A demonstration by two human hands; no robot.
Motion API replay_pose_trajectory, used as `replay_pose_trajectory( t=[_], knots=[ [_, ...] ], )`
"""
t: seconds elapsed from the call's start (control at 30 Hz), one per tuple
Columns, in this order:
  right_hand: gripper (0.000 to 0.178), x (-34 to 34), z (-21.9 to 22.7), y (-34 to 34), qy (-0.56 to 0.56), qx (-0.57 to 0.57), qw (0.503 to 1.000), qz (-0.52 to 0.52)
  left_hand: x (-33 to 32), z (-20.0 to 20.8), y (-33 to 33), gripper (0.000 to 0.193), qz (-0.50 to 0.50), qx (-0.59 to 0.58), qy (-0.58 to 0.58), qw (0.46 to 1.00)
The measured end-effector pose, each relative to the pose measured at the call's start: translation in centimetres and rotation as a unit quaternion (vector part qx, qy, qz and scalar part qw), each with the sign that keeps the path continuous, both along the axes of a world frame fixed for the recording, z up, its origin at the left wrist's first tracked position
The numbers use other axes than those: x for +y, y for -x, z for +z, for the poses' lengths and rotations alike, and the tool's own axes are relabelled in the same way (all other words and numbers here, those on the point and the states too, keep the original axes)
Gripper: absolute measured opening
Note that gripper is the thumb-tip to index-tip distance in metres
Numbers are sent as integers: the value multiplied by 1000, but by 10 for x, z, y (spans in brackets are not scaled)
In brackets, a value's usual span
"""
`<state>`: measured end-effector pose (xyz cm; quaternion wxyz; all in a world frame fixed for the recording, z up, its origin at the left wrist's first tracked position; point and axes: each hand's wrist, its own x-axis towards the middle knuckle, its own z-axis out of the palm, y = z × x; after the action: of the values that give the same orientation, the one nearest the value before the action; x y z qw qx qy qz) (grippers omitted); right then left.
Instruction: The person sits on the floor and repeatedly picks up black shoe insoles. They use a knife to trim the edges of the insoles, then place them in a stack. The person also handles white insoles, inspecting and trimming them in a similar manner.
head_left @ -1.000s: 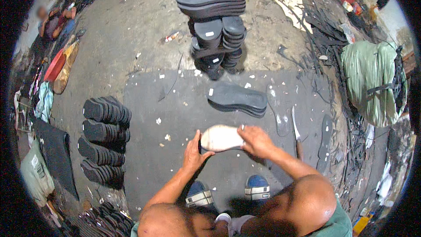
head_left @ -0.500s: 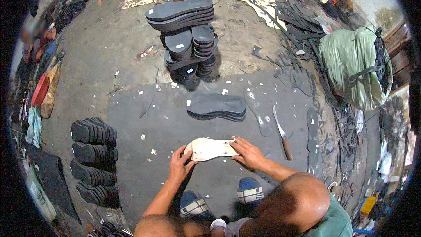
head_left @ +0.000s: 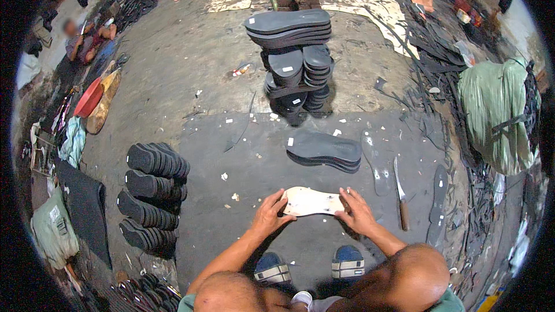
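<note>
A cream-coloured, sole-shaped board [head_left: 313,201] with a few dark marks is held level between my two hands, low over the grey mat. My left hand [head_left: 270,211] grips its left end, thumb at the near edge and fingers at the far edge. At the other end, my right hand [head_left: 356,214] pinches it the same way. Just beyond lies a short stack of dark grey soles [head_left: 324,149] with a small white label on top. A knife [head_left: 400,193] with a curved blade and wooden handle rests to the right, beside a worn sole-shaped piece [head_left: 376,164].
Tall piles of black soles [head_left: 289,26] stand at the back middle. Several bundled rows of soles [head_left: 153,196] sit at the left. A green sack [head_left: 496,115] and black strips [head_left: 430,69] lie at the right. Sandals [head_left: 348,262] are on my feet. Other people [head_left: 87,40] are farther off.
My view has swung left, so everything sits farther right. My right hand has shifted from lying over the board's end to gripping its edges. The walking person's legs have moved at the back right.
</note>
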<state>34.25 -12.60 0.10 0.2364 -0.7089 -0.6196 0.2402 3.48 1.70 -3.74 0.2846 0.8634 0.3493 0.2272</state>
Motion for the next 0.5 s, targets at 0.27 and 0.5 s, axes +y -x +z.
replay_pose_trajectory(
  t=[0.27,0.5],
  knots=[
    [35,-1,15,9,79,24,997,5,2,-2,-9,62,-10,32,-11,999],
    [21,1,7,16,-12,-64,997,33,-3,-7,-6,61,0,52,25,998]
  ],
)
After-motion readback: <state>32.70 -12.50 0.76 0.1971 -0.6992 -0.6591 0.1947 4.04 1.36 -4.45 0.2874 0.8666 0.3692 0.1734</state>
